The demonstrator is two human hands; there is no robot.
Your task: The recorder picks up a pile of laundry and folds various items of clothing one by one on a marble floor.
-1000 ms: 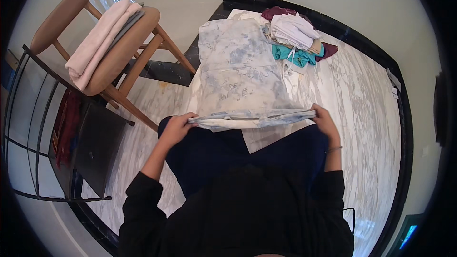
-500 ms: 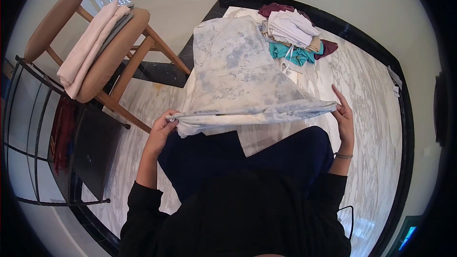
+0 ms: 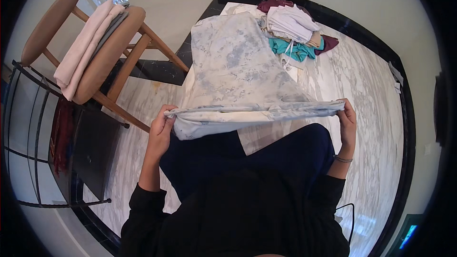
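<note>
A pale garment with a blue-grey floral print [image 3: 233, 64] lies spread on the floor in front of me, narrower at its far end and flaring toward me. Its near edge is lifted and stretched level between my hands, just above my knees. At the left end of that edge, my left hand [image 3: 164, 123] pinches the cloth between thumb and fingers. My right hand [image 3: 348, 118] grips the right end, fingers closed round the fabric. Part of the cloth hangs below the held edge near my left hand.
Beyond the garment to the right sits a pile of white [image 3: 291, 24], teal [image 3: 293, 51] and maroon clothes [image 3: 328, 45]. A wooden chair [image 3: 112, 57] at the left bears folded pink cloth [image 3: 85, 47]. Nearer stands a black metal rack [image 3: 35, 159]. Marble floor [image 3: 371, 114] extends right.
My right hand, whose index finger was stretched out, has closed round the garment's edge. The edge is pulled a little wider and straighter, and more cloth hangs below it at the left.
</note>
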